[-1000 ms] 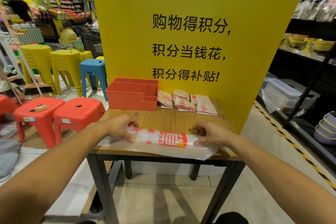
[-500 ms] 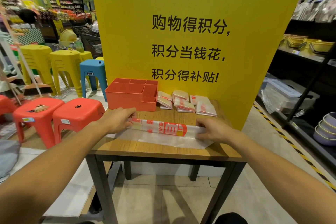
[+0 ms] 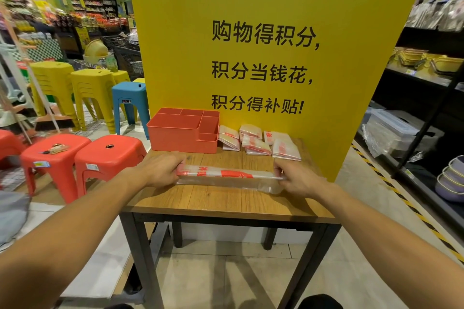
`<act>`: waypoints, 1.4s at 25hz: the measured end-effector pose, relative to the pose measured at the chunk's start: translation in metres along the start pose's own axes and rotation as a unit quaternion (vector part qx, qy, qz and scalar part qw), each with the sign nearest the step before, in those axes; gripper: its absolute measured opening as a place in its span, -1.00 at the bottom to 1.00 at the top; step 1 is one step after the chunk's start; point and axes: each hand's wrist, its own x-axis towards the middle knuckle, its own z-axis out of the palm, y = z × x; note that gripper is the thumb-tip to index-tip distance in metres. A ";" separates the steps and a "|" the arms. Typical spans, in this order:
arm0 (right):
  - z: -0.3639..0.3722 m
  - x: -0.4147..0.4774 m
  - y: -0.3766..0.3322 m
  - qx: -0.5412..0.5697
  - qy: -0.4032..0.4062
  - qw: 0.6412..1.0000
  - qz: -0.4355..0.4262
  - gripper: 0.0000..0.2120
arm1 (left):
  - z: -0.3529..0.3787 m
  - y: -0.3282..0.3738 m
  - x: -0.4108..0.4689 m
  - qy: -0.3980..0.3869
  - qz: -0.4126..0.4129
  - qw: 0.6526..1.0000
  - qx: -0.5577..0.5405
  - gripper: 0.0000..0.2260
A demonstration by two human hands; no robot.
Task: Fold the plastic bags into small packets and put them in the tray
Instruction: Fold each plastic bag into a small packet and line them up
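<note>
Head view, looking down over both forearms at a small wooden table [image 3: 226,203] set against a yellow sign board [image 3: 263,7] with black printed characters. The left hand [image 3: 160,170] pinches the left end of a plastic bag [image 3: 226,177], fingers curled over its top edge. The right hand [image 3: 296,178] pinches the opposite end the same way, thumb side tucked against the film. Between the two hands the bag lies as a long narrow strip across the tabletop, clear film with red print showing on its upper layer, and a thin clear margin spreading toward the person below the fold. Whether the strip is lifted slightly or flat on the wood is hard to tell, since the film is see-through.

Just beyond the left hand sits the orange tray [image 3: 180,140], an open box split into several compartments, with nothing visible inside from this angle. Beyond the right hand, near the board, lies a cluster of folded packets [image 3: 258,142], white with red markings, some overlapping, right beside the tray's right wall. Out past the left forearm stand two red stools [image 3: 82,155] on the floor, with yellow stools [image 3: 72,90] and a blue stool [image 3: 129,100] farther back.
</note>
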 end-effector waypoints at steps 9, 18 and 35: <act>-0.003 -0.002 0.011 -0.014 0.024 0.999 -0.032 -0.65 | -0.010 -0.002 0.001 -0.024 -0.037 0.982 -0.186 -0.62; -0.004 -0.006 0.019 -0.130 0.060 0.989 -0.032 -0.89 | -0.013 -0.018 -0.013 0.125 0.039 0.988 0.084 -0.79; 0.020 -0.043 0.018 -0.130 -0.005 0.991 -0.029 -0.38 | 0.061 0.089 0.010 -0.045 0.045 0.998 -0.002 -0.45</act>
